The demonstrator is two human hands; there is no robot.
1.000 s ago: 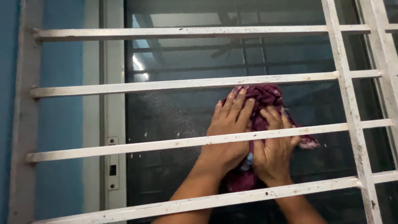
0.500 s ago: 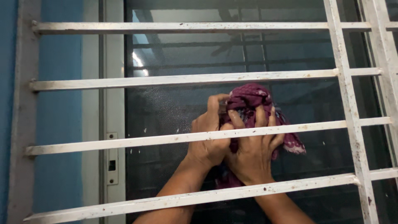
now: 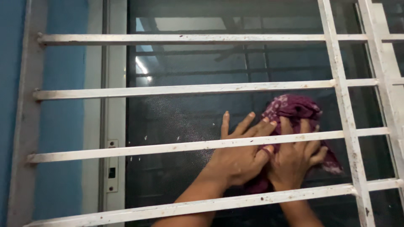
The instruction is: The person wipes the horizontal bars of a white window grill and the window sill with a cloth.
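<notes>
Behind white window bars [image 3: 189,145], both hands' fingers press a maroon cloth [image 3: 294,107] against dark glass [image 3: 181,117].

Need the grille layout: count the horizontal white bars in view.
4. The top bar crosses near the frame's upper edge, the second bar just above the cloth, the third bar over both hands, the bottom bar over the forearms. More may lie outside the frame.

In front of me, a white metal grille [image 3: 185,87] of horizontal bars and two upright bars [image 3: 341,105] covers a dark glass pane [image 3: 181,117]. The paint is chipped and rust-spotted. A pale frame [image 3: 113,105] with a lock plate [image 3: 112,168] borders a blue wall [image 3: 63,122] at left.
</notes>
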